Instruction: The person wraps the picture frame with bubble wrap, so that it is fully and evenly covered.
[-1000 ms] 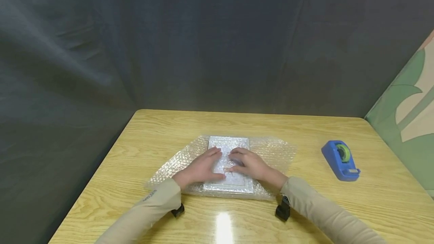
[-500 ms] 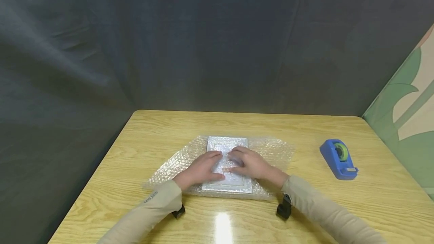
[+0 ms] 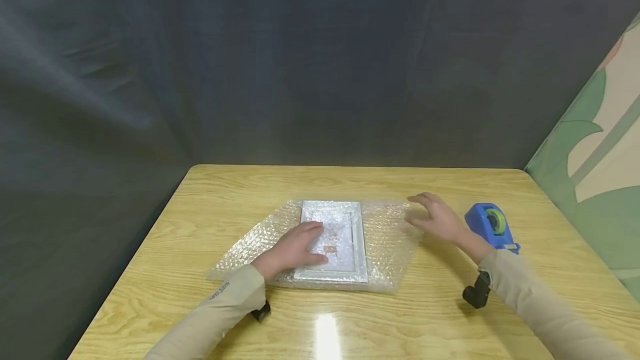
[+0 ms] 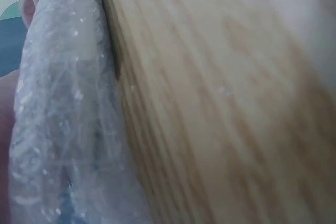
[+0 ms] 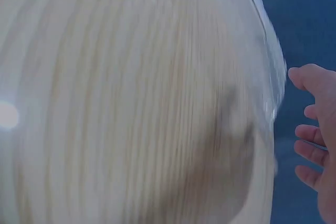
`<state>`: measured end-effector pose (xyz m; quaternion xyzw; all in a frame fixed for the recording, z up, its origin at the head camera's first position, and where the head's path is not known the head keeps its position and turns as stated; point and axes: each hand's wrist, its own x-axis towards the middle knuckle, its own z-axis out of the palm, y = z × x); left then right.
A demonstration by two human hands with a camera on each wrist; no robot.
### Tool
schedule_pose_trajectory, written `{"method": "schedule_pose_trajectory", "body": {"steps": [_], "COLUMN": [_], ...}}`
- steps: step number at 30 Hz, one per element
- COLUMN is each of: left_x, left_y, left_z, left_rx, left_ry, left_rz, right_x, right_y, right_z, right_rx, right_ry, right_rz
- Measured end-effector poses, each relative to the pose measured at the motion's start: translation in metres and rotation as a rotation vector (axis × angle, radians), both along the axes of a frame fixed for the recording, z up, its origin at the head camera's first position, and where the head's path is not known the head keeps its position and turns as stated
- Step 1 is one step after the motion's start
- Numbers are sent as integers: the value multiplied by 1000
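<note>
A silver-white picture frame (image 3: 364,249) lies flat near the middle of the table, with clear bubble wrap (image 3: 390,238) over it and spreading out on both sides. My left hand (image 3: 295,246) rests on the wrapped frame's left half, fingers extended. Close by in the left wrist view is the wrap's thick edge (image 4: 73,77). At the wrap's right end hovers my right hand (image 3: 437,220), thumb and fingers apart, holding nothing. In the right wrist view this hand (image 5: 323,124) shows loosely bent fingers beside the wrap's edge.
A blue tape dispenser (image 3: 492,226) with a green-looking roll stands right of my right hand, partly behind the forearm. The wooden table (image 3: 240,188) ends at a dark curtain (image 3: 300,71) behind it. A patterned panel (image 3: 600,182) borders the right side.
My right hand has lifted off the wrapped frame and moved right, toward the tape dispenser. More of the frame's picture now shows. My left hand stays on the frame.
</note>
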<state>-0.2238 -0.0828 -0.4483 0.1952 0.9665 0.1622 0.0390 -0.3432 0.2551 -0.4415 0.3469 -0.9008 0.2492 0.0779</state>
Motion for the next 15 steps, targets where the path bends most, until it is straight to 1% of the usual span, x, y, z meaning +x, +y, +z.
{"method": "schedule_pose_trajectory", "body": {"steps": [3,7,12,15], "left_x": [0,0,0,0], "left_y": [0,0,0,0], "left_z": [-1,-1,-1,0], "left_rx": [-3,-3,6,7], "left_ry": [-1,5,0,-4], "left_rz": [4,2,5,8], "right_x": [-4,-6,-8,-8], "right_y": [16,26,28,27], "right_z": [-1,-5,-13,-16], "right_rx": [11,7,-66,-123], "right_ry": [-93,-167,-222,-281], "right_rz": [-60,-96,-115,-148]}}
